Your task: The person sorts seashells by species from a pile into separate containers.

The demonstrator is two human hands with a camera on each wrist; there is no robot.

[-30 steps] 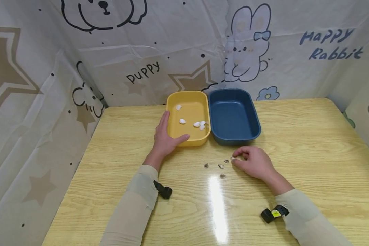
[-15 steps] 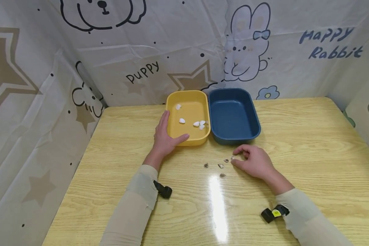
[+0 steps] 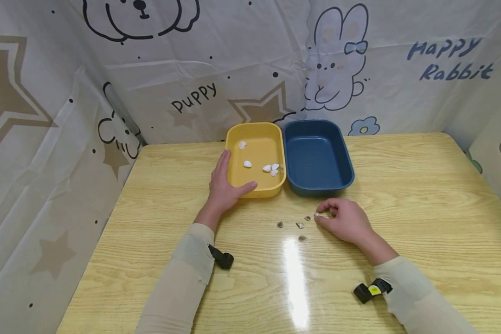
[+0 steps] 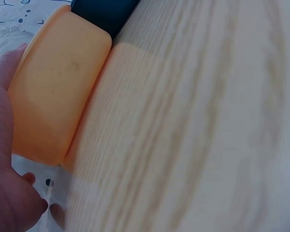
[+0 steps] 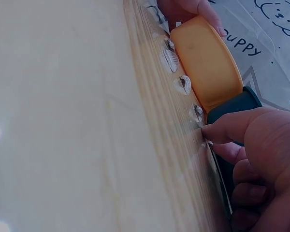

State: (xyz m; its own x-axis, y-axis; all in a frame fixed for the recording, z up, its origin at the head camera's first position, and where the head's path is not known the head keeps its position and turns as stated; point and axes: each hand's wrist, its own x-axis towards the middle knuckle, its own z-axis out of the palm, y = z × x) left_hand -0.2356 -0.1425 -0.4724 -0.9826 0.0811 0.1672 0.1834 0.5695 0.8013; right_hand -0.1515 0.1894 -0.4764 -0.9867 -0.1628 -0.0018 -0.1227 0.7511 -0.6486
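Observation:
My left hand (image 3: 225, 188) rests against the near-left corner of a yellow plastic bin (image 3: 256, 148), thumb along its front rim and fingers straight along its side. Several white shells (image 3: 247, 164) lie inside that bin. On the table just in front of a blue bin (image 3: 318, 160), my right hand (image 3: 346, 220) pinches a small shell (image 3: 316, 214) between thumb and index finger; the fingertips partly hide it. Left of those fingertips lie several brownish seashells, among them one shell (image 3: 299, 226) in the middle and another shell (image 3: 302, 238) nearest me.
The two bins stand side by side, touching, at the back of the wooden table (image 3: 171, 185). Behind them hangs a printed cloth (image 3: 150, 88), which also covers the left and right sides. A bright light reflection (image 3: 295, 283) lies on the tabletop.

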